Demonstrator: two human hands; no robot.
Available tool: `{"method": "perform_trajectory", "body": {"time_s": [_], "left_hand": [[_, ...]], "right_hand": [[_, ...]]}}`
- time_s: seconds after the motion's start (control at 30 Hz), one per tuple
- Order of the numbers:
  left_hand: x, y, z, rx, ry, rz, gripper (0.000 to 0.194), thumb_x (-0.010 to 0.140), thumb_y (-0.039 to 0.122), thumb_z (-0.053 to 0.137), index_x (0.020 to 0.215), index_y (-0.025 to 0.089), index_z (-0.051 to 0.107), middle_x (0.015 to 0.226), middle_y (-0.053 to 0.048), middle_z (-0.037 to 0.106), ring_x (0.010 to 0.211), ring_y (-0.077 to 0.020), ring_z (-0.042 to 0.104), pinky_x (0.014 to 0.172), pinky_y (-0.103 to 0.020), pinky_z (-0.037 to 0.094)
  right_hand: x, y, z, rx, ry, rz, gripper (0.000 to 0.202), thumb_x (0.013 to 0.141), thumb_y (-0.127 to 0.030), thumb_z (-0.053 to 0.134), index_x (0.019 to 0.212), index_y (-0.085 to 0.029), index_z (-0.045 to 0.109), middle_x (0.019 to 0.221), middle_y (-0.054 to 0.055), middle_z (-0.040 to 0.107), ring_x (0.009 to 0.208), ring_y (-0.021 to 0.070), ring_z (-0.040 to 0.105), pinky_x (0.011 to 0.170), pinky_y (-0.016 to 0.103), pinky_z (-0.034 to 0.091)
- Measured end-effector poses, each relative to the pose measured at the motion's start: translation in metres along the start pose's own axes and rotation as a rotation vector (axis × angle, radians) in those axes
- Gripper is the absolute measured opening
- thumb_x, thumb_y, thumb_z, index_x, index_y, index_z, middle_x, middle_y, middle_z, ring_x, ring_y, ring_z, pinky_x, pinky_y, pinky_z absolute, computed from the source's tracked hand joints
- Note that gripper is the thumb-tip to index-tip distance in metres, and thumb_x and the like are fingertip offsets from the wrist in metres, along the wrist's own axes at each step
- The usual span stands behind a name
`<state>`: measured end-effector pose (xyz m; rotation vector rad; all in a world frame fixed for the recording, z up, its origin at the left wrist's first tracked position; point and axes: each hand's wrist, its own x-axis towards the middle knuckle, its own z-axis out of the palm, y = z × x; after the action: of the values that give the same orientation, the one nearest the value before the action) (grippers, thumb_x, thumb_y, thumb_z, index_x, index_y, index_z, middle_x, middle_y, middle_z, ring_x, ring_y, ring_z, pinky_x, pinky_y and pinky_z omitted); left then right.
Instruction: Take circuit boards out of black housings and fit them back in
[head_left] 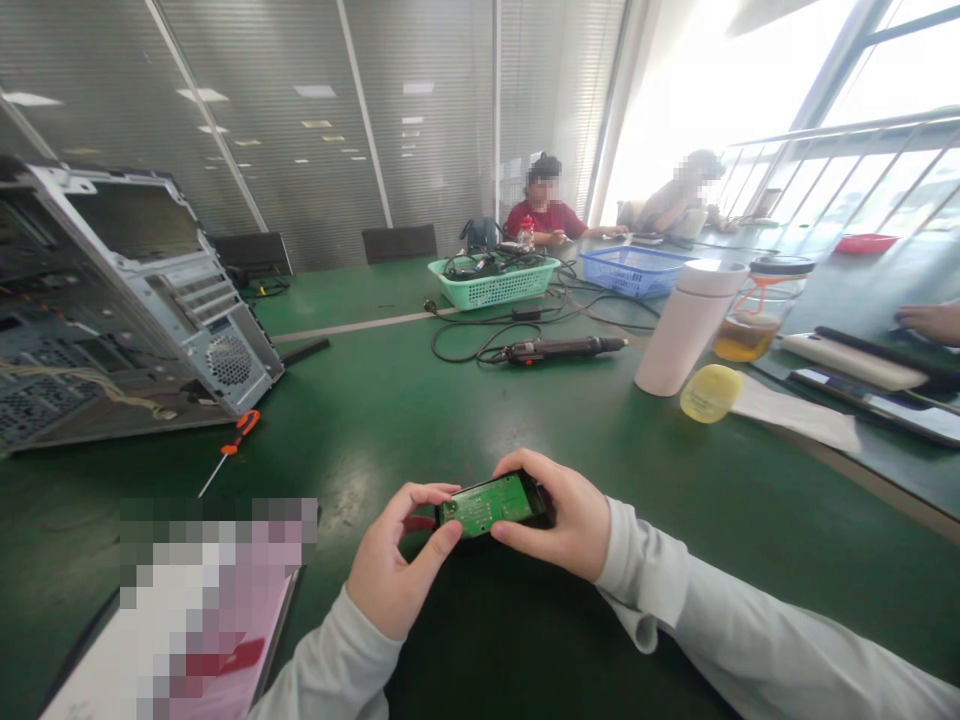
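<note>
A small green circuit board (487, 506) sits in a black casing, held between both hands low in the middle of the view. Its left end is pinched by my left hand (397, 560), thumb on the near edge and fingers on the far side. My right hand (562, 515) wraps round the right end, with its thumb along the near edge. To the left, an orange-handled screwdriver (240, 435) lies beside an opened metal computer case (217, 330). A black electric screwdriver (559, 349) with a cable rests beyond the hands.
Cables fill a green basket (499, 288); a blue basket (634, 270) is beside it. A pink-white bottle (686, 330), a jar (750, 325) and a yellow item (711, 393) stand right. A pink-and-white item (255, 600) lies near left. Two people sit across the green table (360, 390).
</note>
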<state>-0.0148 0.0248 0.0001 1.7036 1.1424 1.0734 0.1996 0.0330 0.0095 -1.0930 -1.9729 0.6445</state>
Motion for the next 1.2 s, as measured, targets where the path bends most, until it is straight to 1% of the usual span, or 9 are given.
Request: {"method": "perform_trajectory", "body": {"time_s": [0.13, 0.27, 0.43, 0.53, 0.7, 0.87, 0.93, 1.07, 1.2], "left_hand": [[-0.001, 0.004, 0.0, -0.091, 0.08, -0.014, 0.014, 0.082, 0.031, 0.063, 0.09, 0.02, 0.06, 0.103, -0.008, 0.07, 0.092, -0.0227, 0.065, 0.079, -0.033, 0.052], [-0.002, 0.008, 0.001, -0.13, 0.072, -0.041, 0.014, 0.08, 0.03, 0.066, 0.088, 0.02, 0.062, 0.097, -0.007, 0.072, 0.089, -0.0213, 0.065, 0.076, -0.03, 0.052], [-0.003, 0.011, 0.008, -0.242, 0.206, -0.06, 0.012, 0.078, 0.029, 0.068, 0.086, 0.021, 0.063, 0.089, -0.003, 0.072, 0.085, -0.0183, 0.064, 0.073, -0.026, 0.05], [-0.003, 0.01, 0.007, -0.252, 0.198, -0.058, 0.014, 0.078, 0.03, 0.067, 0.088, 0.021, 0.065, 0.088, -0.002, 0.071, 0.083, -0.0175, 0.063, 0.071, -0.024, 0.05], [-0.005, 0.005, -0.001, -0.129, 0.059, -0.047, 0.027, 0.085, 0.036, 0.061, 0.108, 0.021, 0.064, 0.101, -0.005, 0.067, 0.091, -0.0194, 0.061, 0.076, -0.028, 0.049], [-0.009, 0.007, -0.002, 0.208, 0.014, 0.188, 0.036, 0.084, 0.033, 0.06, 0.119, 0.025, 0.061, 0.098, -0.004, 0.06, 0.09, -0.0208, 0.058, 0.077, -0.031, 0.046], [-0.009, 0.008, -0.001, 0.319, 0.019, 0.245, 0.038, 0.08, 0.034, 0.064, 0.116, 0.023, 0.062, 0.091, -0.004, 0.058, 0.085, -0.0212, 0.057, 0.075, -0.033, 0.045], [-0.008, 0.007, 0.0, 0.428, 0.019, 0.287, 0.025, 0.078, 0.037, 0.064, 0.096, 0.02, 0.068, 0.076, -0.002, 0.055, 0.073, -0.021, 0.056, 0.066, -0.032, 0.044], [-0.007, 0.01, 0.001, 0.397, 0.085, 0.237, 0.019, 0.079, 0.037, 0.061, 0.085, 0.021, 0.067, 0.07, -0.001, 0.055, 0.067, -0.021, 0.055, 0.062, -0.031, 0.042]], "right_hand": [[-0.001, -0.006, 0.001, 0.035, -0.018, 0.076, 0.033, 0.072, -0.042, 0.065, 0.095, -0.02, 0.053, 0.075, -0.002, 0.054, 0.061, 0.0116, 0.046, 0.057, 0.025, 0.036], [-0.001, -0.008, 0.0, 0.042, -0.05, 0.093, 0.033, 0.076, -0.044, 0.062, 0.096, -0.02, 0.053, 0.072, -0.002, 0.051, 0.059, 0.0118, 0.044, 0.056, 0.025, 0.035], [-0.002, -0.012, -0.002, 0.059, -0.07, 0.086, 0.033, 0.076, -0.042, 0.062, 0.098, -0.019, 0.053, 0.077, -0.001, 0.054, 0.064, 0.0125, 0.047, 0.059, 0.025, 0.036], [-0.002, -0.012, -0.002, 0.071, -0.069, 0.071, 0.032, 0.077, -0.04, 0.062, 0.099, -0.019, 0.053, 0.081, 0.0, 0.056, 0.067, 0.0132, 0.049, 0.062, 0.025, 0.038], [-0.003, -0.012, -0.003, 0.085, -0.058, 0.018, 0.025, 0.079, -0.034, 0.058, 0.099, -0.019, 0.053, 0.087, 0.001, 0.057, 0.074, 0.0145, 0.052, 0.067, 0.026, 0.04], [-0.004, -0.013, -0.002, 0.067, -0.059, -0.019, 0.025, 0.079, -0.032, 0.057, 0.1, -0.019, 0.054, 0.089, 0.002, 0.058, 0.076, 0.0142, 0.053, 0.069, 0.026, 0.041], [-0.004, -0.014, -0.001, 0.052, -0.065, -0.043, 0.026, 0.078, -0.031, 0.059, 0.1, -0.019, 0.055, 0.088, 0.002, 0.058, 0.076, 0.014, 0.053, 0.068, 0.025, 0.042], [-0.005, -0.015, 0.0, 0.062, -0.075, -0.069, 0.032, 0.076, -0.031, 0.061, 0.104, -0.019, 0.055, 0.092, 0.003, 0.06, 0.08, 0.0146, 0.056, 0.071, 0.025, 0.044], [-0.006, -0.015, 0.001, 0.097, -0.073, 0.011, 0.044, 0.076, -0.035, 0.062, 0.116, -0.02, 0.052, 0.093, 0.003, 0.061, 0.077, 0.0149, 0.057, 0.071, 0.026, 0.045]]}}
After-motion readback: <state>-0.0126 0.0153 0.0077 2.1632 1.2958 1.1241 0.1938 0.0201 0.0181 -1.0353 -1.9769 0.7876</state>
